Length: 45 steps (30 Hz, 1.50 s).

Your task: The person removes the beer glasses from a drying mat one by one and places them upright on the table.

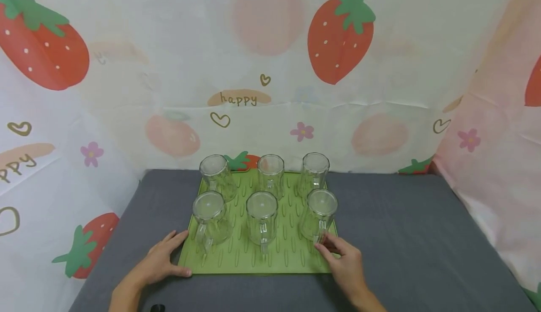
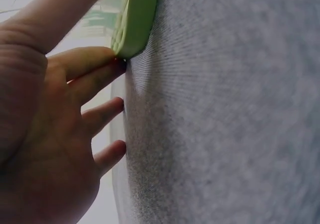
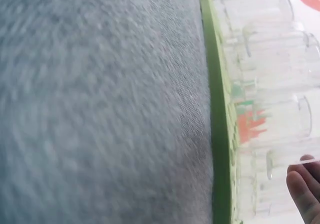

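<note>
Several clear glass mugs stand in two rows on a green ridged mat (image 1: 241,265). My right hand (image 1: 347,262) pinches the handle of the front right mug (image 1: 314,218) between thumb and fingers, and that mug stays on the mat. In the right wrist view the fingertips (image 3: 297,181) show at the lower right, beside the glass. At the mat's left side my left hand (image 1: 158,260) is spread, its thumb at the front left corner and its fingertips along the left edge. The left wrist view shows its fingers (image 2: 85,64) straight against the mat's corner (image 2: 140,24).
The front middle mug (image 1: 262,222) and front left mug (image 1: 213,222) have handles toward me. Behind them stand the back left (image 1: 217,175), back middle (image 1: 271,173) and back right mugs (image 1: 314,171). A grey cloth (image 1: 401,237) covers the table. A strawberry-print curtain (image 1: 262,35) hangs behind. A small black object (image 1: 158,308) lies in front.
</note>
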### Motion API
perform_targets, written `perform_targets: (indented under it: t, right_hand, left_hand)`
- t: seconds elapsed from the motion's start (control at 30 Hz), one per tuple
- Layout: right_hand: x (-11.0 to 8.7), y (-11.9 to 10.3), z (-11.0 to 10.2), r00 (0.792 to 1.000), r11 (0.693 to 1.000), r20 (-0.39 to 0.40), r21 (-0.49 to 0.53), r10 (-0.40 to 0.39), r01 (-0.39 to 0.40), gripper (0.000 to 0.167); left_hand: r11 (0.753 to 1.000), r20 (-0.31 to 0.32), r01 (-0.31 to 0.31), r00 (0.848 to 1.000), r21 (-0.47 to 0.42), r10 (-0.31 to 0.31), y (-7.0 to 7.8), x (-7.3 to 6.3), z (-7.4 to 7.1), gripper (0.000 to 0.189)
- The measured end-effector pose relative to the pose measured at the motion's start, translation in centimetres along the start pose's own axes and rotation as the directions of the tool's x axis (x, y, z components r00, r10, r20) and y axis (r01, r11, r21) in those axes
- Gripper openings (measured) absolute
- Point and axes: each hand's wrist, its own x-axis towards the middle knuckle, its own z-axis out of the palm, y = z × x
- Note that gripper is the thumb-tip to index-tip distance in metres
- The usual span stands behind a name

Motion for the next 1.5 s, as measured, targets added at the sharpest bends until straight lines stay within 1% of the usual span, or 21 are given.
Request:
perform_targets:
  t: [0.1,0.2,0.3,0.4,0.5,0.6,0.77,0.87,1.03,1.1,1.27,1.37,1.5]
  right_hand:
    - [-0.2,-0.3,0.3,0.999,1.0,-0.02,-0.012,-0.026,0.025,0.027]
    - [-0.2,-0.4,0.4,0.997,0.996,-0.03,-0.048,-0.075,0.073,0.026]
    - [-0.2,-0.4,0.5,0.99,0.985,-0.037,-0.118,-0.133,0.128,0.026]
    - [-0.1,-0.3,0.6,0.985,0.969,-0.036,-0.189,-0.167,0.158,0.026]
    - [-0.1,-0.5,0.7,0.986,0.955,-0.027,-0.254,-0.163,0.151,0.024]
    - [-0.2,-0.6,0.8,0.989,0.947,-0.024,-0.292,-0.147,0.134,0.023]
    - [-0.4,-0.8,0.9,0.99,0.946,-0.025,-0.302,-0.136,0.122,0.017]
    - [-0.3,-1.0,1.0,0.992,0.943,-0.02,-0.313,-0.127,0.114,0.013]
    - [0.0,-1.4,0.9,0.994,0.937,-0.03,-0.338,-0.104,0.088,0.013]
    - [0.3,-1.4,0.8,0.994,0.933,-0.037,-0.348,-0.107,0.087,0.014]
    - [0.9,-1.3,0.3,0.989,0.919,-0.033,-0.375,-0.142,0.119,0.014]
    - [1.0,-1.2,-0.1,0.988,0.911,-0.027,-0.392,-0.154,0.131,0.017]
    - [0.9,-0.9,-0.6,0.984,0.904,-0.04,-0.403,-0.172,0.142,0.02]
  left_hand:
    - [1.0,-0.01,-0.015,1.0,0.002,0.015,0.0,-0.1,0.1,0.106]
    - [1.0,-0.015,-0.021,1.0,-0.004,0.021,0.1,-0.2,0.2,0.107]
    - [1.0,-0.012,-0.012,1.0,-0.009,0.012,0.2,-0.2,0.2,0.107]
    - [1.0,-0.006,-0.005,1.0,-0.009,0.005,0.3,-0.1,0.3,0.108]
    - [1.0,0.007,0.008,1.0,-0.011,-0.008,0.4,0.0,0.3,0.109]
    - [1.0,0.017,0.024,1.0,-0.011,-0.024,0.5,0.0,0.3,0.11]
    - [1.0,0.015,0.028,0.999,0.006,-0.028,0.5,0.1,0.4,0.11]
    - [1.0,0.014,0.027,1.0,0.001,-0.027,0.7,0.2,0.3,0.111]
    - [0.999,0.019,0.032,0.999,-0.01,-0.032,0.9,0.3,0.3,0.111]
    - [0.999,0.017,0.031,0.999,-0.017,-0.031,1.0,0.3,0.3,0.111]
    - [0.999,0.004,0.025,1.0,-0.043,-0.025,0.9,0.3,0.1,0.111]
    - [0.998,0.008,0.031,1.0,-0.049,-0.03,0.7,0.1,0.1,0.111]
    - [0.999,0.014,0.031,0.999,-0.038,-0.03,0.5,0.1,0.2,0.111]
